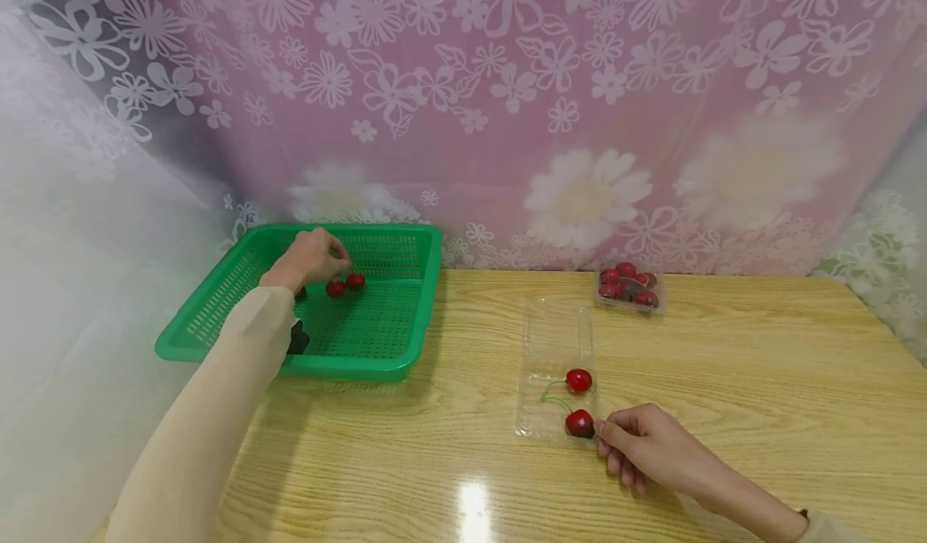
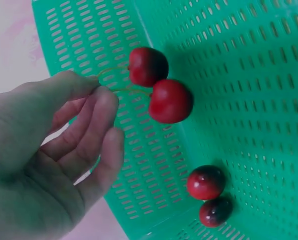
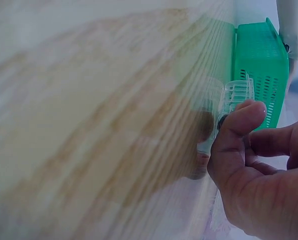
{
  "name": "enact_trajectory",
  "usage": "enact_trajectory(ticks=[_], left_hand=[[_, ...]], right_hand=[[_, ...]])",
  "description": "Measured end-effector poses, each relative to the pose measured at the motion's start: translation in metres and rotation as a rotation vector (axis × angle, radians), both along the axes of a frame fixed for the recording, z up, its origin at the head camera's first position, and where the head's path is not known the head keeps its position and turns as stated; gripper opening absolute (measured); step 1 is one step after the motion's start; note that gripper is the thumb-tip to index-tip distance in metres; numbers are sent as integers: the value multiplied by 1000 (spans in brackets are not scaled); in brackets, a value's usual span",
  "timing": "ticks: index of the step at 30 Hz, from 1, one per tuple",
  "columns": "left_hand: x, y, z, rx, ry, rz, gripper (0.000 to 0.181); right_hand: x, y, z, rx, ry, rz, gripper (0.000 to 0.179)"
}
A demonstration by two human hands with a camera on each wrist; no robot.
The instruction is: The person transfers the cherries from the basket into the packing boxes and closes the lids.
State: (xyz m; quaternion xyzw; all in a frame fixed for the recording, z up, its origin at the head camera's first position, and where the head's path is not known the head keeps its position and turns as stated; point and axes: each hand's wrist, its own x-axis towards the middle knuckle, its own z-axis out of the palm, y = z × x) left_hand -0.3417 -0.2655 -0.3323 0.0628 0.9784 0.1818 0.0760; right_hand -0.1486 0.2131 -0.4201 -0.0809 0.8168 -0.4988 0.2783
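Note:
My left hand (image 1: 310,255) reaches into the green plastic basket (image 1: 423,318). Thumb and index finger pinch the thin green stems of a pair of red cherries (image 2: 171,101), which hang near the basket wall in the left wrist view. Two more dark red cherries (image 2: 206,182) lie lower in that view. On the table, a clear plastic box (image 1: 558,330) lies with its lid folded back, and a stemmed pair of cherries (image 1: 578,380) sits in its near half. My right hand (image 1: 652,448) grips the box's right edge between thumb and fingers, beside the nearer cherry.
A second clear box (image 1: 628,287) packed with several cherries stands at the back of the wooden table (image 1: 753,366). A flowered pink curtain (image 1: 463,125) hangs behind the table. The basket's raised rim surrounds my left wrist.

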Motion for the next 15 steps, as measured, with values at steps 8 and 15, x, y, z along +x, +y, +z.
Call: enact_trajectory(ticks=[8,15], left_hand=[[2,0,0,-77,-24,-42,23],[0,1,-4,-112,5,-34,23]], right_hand=[[0,1,-2,-5,8,2,40],[0,0,-1,1,3,-5,39]])
